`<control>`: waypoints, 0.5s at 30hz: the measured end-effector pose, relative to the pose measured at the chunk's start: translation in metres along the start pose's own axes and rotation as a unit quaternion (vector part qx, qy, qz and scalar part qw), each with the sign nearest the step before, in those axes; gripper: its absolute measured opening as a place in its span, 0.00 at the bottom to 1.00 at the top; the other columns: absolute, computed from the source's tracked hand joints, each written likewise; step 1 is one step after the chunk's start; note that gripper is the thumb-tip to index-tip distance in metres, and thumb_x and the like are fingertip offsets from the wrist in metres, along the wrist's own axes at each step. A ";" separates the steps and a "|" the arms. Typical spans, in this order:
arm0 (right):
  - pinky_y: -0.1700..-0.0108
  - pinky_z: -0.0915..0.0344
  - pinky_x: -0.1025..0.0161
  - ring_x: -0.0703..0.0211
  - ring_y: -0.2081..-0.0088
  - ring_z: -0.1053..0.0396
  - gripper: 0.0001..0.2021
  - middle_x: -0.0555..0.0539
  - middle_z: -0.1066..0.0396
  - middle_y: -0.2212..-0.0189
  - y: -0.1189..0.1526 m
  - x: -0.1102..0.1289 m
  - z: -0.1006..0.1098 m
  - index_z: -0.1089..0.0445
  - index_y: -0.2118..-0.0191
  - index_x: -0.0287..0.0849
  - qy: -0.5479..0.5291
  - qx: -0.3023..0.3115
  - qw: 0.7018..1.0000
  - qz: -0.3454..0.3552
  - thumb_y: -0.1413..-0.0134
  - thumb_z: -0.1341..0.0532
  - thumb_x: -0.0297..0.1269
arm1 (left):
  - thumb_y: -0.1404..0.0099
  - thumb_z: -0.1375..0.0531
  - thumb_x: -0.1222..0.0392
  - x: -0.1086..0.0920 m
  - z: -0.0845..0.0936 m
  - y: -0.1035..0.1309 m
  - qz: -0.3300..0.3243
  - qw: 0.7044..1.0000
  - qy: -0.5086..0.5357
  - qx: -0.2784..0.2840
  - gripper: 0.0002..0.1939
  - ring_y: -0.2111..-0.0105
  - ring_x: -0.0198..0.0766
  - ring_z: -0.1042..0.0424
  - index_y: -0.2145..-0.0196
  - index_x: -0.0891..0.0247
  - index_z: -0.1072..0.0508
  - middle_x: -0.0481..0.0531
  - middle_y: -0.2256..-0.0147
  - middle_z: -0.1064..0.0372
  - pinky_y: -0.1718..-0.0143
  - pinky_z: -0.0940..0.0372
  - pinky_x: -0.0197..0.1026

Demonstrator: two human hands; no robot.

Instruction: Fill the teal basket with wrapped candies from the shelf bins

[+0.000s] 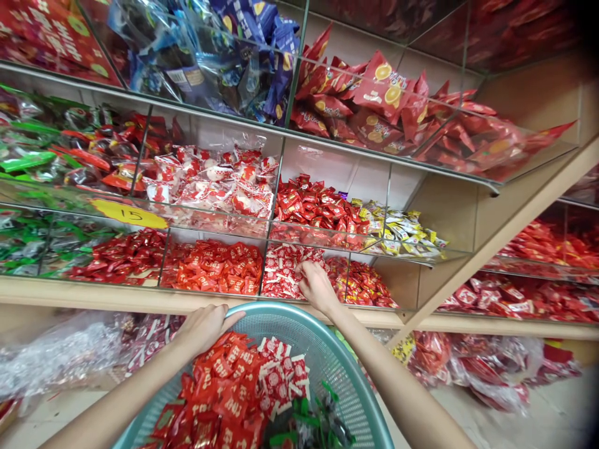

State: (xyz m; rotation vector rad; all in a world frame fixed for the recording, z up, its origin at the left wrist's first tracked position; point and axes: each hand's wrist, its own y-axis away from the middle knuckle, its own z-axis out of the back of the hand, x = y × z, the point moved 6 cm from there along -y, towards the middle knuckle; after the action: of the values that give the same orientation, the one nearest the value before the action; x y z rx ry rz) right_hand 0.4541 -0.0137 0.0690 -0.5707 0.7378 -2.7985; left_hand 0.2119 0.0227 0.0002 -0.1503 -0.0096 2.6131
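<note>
My left hand point(204, 327) is closed at the far rim of a teal plastic basket point(349, 374), its thumb lying along the edge. Inside the basket are red-orange wrapped candies point(224, 380), small red-and-white wrapped candies point(282, 374) and dark sweets in green-ended wrappers point(316, 424). Beyond the rim, my right hand point(316, 285) reaches into a low shelf compartment of red-and-white candies point(283, 268). Its fingers are curled against the pile, and their tips are partly hidden, so I cannot make out what they hold.
Clear panels divide the shelves. Orange-red candies point(224, 268) lie left of my right hand, red-and-yellow ones point(369, 284) right. Above are red sweets point(318, 209) and a yellow tag point(128, 214). A wooden post point(468, 255) slants at right; plastic bags point(60, 355) lie below.
</note>
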 end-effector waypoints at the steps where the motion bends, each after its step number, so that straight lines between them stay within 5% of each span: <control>1: 0.57 0.44 0.60 0.55 0.61 0.41 0.12 0.46 0.33 0.65 -0.002 -0.002 -0.002 0.38 0.63 0.42 0.007 0.005 1.000 0.001 0.55 0.50 0.24 | 0.37 0.60 0.36 0.000 -0.001 0.000 -0.002 1.000 -0.003 -0.002 0.32 0.63 0.52 0.26 0.65 0.64 0.28 0.63 0.67 0.26 0.63 0.37 0.45; 15: 0.52 0.48 0.56 0.53 0.57 0.41 0.13 0.47 0.30 0.60 0.005 -0.018 -0.018 0.35 0.58 0.42 0.010 -0.011 0.999 -0.039 0.52 0.44 0.30 | 0.35 0.61 0.38 -0.007 0.007 0.002 0.001 1.000 -0.007 0.016 0.31 0.61 0.54 0.26 0.65 0.65 0.29 0.64 0.67 0.26 0.62 0.36 0.48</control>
State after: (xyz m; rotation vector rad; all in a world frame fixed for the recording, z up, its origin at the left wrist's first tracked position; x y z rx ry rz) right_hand 0.4630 -0.0050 0.0466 -0.5886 0.7661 -2.8752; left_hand 0.2165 0.0177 0.0075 -0.1215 0.0274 2.6147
